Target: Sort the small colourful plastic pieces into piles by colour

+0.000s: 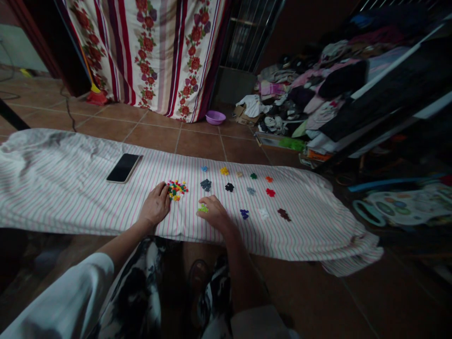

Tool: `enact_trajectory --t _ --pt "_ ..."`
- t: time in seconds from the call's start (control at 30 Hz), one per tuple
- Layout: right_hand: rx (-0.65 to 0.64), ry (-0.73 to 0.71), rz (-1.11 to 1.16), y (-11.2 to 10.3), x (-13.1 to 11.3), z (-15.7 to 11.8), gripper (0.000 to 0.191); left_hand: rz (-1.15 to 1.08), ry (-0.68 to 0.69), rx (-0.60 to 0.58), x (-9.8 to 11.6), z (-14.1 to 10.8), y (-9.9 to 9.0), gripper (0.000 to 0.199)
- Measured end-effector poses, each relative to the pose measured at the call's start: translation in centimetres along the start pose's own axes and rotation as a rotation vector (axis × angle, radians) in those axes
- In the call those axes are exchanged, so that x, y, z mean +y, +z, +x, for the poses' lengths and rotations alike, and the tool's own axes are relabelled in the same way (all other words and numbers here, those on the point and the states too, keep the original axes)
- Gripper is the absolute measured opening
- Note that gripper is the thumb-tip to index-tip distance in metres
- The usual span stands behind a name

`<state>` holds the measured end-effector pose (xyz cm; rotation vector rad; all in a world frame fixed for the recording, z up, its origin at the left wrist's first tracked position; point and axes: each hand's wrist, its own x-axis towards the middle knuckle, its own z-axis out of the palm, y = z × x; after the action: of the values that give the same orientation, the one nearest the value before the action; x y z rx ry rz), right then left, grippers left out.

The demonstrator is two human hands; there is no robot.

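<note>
Head view: right hand (214, 213) at lime-green pieces (203, 207).

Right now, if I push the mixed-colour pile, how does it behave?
The mixed-colour pile would probably spread rather than slide as one: its pieces look loose and separate. Each is tiny, so likely light. The striped cloth beneath has creases, so some may catch.

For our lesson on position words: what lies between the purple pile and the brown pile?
In the head view, a white pile lies between the purple pile and the brown pile, with striped cloth showing either side.
</note>
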<state>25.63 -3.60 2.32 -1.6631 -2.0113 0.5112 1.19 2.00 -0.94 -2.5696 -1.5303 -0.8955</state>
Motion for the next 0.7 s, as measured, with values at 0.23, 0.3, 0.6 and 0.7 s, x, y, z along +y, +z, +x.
enact_trajectory --t 0.23,0.3,0.6,0.7 --pt "0.007 -0.002 -0.004 0.4 -0.3 0.4 0.014 -0.028 0.016 -0.01 -0.1 0.0 0.2 0.041" --pt "-0.013 -0.004 -0.006 0.2 -0.3 0.4 0.016 -0.028 0.017 -0.015 -0.1 0.0 0.2 0.041" --pt "0.029 -0.036 0.012 -0.9 -0.6 1.3 0.012 -0.003 -0.014 -0.007 0.0 -0.1 0.4 0.042" --pt "0.043 -0.028 0.003 -0.4 -1.4 2.5 0.016 -0.001 -0.017 -0.005 0.0 0.0 0.4 0.042"
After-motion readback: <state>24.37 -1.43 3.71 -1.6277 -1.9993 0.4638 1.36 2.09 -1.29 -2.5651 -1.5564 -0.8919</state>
